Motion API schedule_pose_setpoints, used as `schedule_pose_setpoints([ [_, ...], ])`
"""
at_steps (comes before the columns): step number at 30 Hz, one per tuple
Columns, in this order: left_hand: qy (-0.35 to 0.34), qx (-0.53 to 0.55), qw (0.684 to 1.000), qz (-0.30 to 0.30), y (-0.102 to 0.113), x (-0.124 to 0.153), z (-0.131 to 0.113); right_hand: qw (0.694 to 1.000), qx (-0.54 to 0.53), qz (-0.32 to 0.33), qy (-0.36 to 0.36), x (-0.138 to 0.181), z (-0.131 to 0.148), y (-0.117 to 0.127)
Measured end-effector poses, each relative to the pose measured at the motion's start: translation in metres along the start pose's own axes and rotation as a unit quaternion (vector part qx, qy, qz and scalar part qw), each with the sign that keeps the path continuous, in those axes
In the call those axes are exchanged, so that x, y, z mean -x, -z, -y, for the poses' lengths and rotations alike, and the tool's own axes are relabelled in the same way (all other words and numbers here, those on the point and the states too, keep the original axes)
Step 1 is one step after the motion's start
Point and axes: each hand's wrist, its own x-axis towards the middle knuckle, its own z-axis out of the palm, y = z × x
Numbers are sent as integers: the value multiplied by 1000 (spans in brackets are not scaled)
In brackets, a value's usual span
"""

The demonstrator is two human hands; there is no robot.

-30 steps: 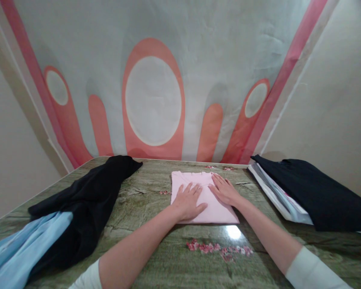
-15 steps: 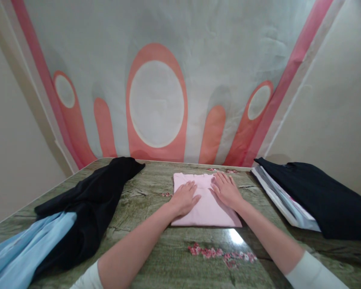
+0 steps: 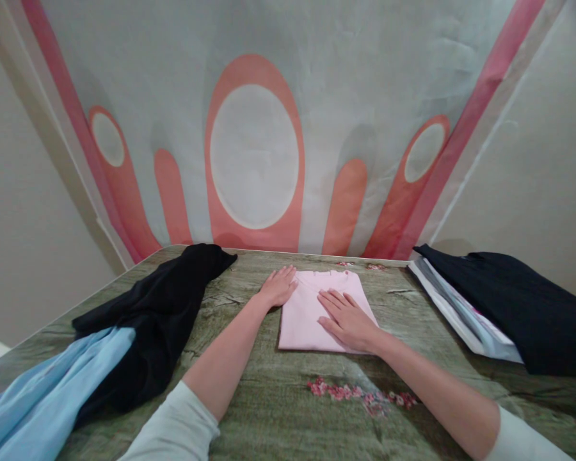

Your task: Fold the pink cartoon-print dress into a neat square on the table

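A pink garment (image 3: 302,326), folded into a flat near-square, lies on the wood-patterned table (image 3: 249,397) in front of me. My left hand (image 3: 279,286) rests at its upper left corner, fingers stretched out over the edge. Flat on the middle right of the cloth is my right hand (image 3: 348,318), its fingers extended and pointing up to the left. Neither hand grips anything. The neckline edge of the garment faces the far side of the table.
On the left, a crumpled black garment (image 3: 173,320) lies partly under a light blue one (image 3: 62,390). A stack of folded clothes stands on the right, topped by a black garment (image 3: 518,294). Behind the table hangs a grey sheet (image 3: 388,77) with pink shapes.
My left hand has slid from the garment's left middle up to its far left corner. My right hand has come down from the far right corner toward the middle. The view has shifted slightly.
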Motion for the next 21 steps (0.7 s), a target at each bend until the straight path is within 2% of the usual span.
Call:
schedule_pose_setpoints([
  [4,46,87,992,-78,6,-7,22,1000,-14,2,8,1,-3,2],
  [8,91,103,980,-146,17,2,45,999,-39,-9,31,2,-5,9],
  [11,96,116,977,-151,21,9,52,996,-56,-23,65,5,7,18],
  [17,103,139,975,-136,23,8,45,975,-117,-7,187,13,62,17],
  [21,144,144,971,-129,24,5,38,973,-127,-22,191,11,80,6],
])
